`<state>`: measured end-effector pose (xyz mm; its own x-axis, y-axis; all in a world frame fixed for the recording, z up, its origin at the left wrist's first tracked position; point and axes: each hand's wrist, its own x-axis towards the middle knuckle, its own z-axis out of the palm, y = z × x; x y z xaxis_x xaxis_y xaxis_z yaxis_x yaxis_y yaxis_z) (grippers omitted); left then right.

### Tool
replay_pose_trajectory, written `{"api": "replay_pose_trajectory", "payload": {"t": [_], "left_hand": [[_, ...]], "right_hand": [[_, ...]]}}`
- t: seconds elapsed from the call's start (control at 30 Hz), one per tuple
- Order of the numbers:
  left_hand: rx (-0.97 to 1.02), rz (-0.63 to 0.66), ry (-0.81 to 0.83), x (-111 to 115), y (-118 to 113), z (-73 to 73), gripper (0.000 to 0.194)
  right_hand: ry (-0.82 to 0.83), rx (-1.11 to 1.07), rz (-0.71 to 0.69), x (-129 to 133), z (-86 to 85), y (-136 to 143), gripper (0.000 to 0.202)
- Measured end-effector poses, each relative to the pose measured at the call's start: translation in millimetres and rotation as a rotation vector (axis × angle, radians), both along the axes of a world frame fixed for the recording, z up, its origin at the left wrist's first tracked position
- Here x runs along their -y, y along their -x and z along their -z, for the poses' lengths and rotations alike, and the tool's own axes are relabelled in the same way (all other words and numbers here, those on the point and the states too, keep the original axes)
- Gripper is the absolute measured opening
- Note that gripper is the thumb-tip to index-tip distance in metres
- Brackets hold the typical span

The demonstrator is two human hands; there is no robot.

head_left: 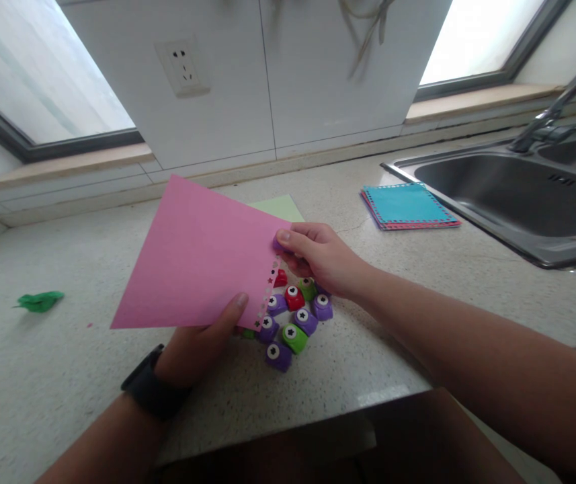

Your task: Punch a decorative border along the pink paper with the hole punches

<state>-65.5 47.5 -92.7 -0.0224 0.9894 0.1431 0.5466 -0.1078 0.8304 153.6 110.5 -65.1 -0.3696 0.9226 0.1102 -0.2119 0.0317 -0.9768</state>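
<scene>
A pink sheet of paper is held up at a tilt above the counter. My left hand grips its lower edge, thumb on top and fingers hidden underneath. Along the sheet's right edge runs a row of small punched shapes. My right hand is closed round a purple craft punch at that edge, near the upper right corner, with the thumb pressed on it. Below and beside the sheet lie several small craft punches in purple, green and red, with shapes on their white tops.
A pale green sheet lies partly behind the pink one. At right, a stack of punched sheets with a blue one on top lies beside the steel sink. A crumpled green scrap is at left. The wall has a socket.
</scene>
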Motion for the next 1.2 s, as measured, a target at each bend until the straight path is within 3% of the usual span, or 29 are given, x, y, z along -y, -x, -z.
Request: {"api": "replay_pose_trajectory", "payload": {"t": [1.2], "left_hand": [[-0.007,0.029,-0.042,1.8,0.4,-0.3,0.040]], "right_hand": [[0.021,-0.072,-0.042,0.7,-1.0,1.5,0.035]]}}
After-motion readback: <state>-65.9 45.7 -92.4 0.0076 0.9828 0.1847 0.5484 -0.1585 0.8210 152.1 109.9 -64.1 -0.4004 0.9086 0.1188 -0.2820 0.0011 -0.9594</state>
